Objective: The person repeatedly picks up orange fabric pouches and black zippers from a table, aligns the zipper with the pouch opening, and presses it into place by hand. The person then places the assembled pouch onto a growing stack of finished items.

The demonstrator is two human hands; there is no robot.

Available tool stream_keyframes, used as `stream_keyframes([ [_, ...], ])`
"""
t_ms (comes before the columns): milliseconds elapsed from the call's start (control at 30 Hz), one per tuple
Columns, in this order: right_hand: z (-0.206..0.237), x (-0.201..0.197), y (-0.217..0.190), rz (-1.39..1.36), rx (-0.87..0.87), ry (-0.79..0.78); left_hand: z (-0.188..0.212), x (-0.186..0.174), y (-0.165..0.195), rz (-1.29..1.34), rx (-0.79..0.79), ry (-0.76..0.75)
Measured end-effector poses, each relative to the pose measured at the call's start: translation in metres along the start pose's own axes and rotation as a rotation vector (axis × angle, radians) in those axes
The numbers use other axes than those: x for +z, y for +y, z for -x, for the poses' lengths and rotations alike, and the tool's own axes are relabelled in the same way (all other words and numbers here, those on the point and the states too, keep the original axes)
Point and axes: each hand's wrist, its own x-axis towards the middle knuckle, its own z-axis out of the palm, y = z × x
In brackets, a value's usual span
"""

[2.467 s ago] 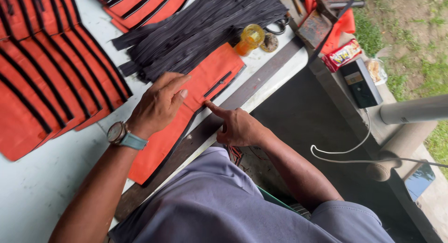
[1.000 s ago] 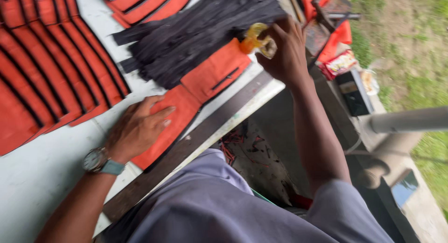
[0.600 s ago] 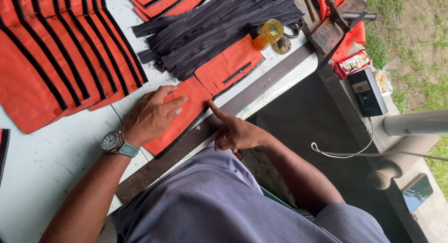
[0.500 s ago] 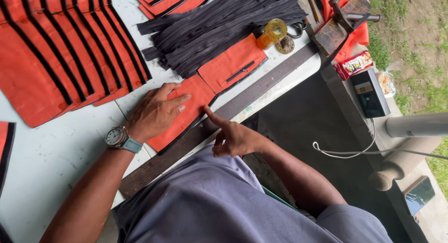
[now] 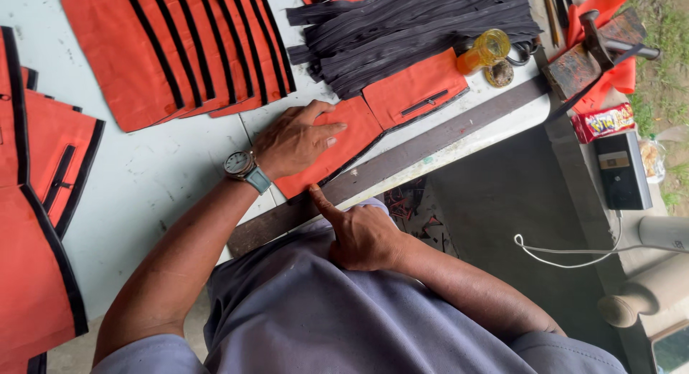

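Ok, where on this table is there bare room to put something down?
Bare patch: pale tabletop between the left hand, the fanned orange pieces and the black-trimmed pieces. Crowded: far right, with black strips, amber bottle and tools.

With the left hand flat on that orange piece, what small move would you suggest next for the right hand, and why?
Probably slide the right hand, its index fingertip touching the near edge of the orange fabric piece, along that black-trimmed edge to press it down. The left hand lies flat on the piece, pinning it to the table, so the edge can likely be smoothed without the piece shifting.
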Motion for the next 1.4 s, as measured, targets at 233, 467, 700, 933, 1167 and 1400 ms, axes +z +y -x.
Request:
stream_keyframes([
  [233, -0.009, 0.001, -0.016, 0.154, -0.032, -0.107, 0.001, -0.001, -0.001, -0.006, -0.015, -0.006],
  [467, -0.021, 0.010, -0.006, 0.562, -0.274, 0.176, 0.001, -0.003, 0.001, 0.023, -0.058, -0.044],
  [700, -0.022, 0.005, 0.002, 0.581, -0.403, 0.393, 0.001, -0.003, -0.002, 0.008, 0.013, 0.023],
  [933, 0.032, -0.146, 0.167, 0.335, 0.157, 0.930, -0.002, -0.007, 0.002, 0.118, -0.119, -0.021],
  [1167, 0.001, -0.163, 0.302, 0.354, 0.397, 0.746, -0.010, -0.001, 0.007, 0.061, -0.002, 0.080],
  [1400, -0.039, -0.154, 0.337, 0.426, 0.375, 0.650, -0.011, 0.002, 0.004, 0.011, -0.050, 0.013],
])
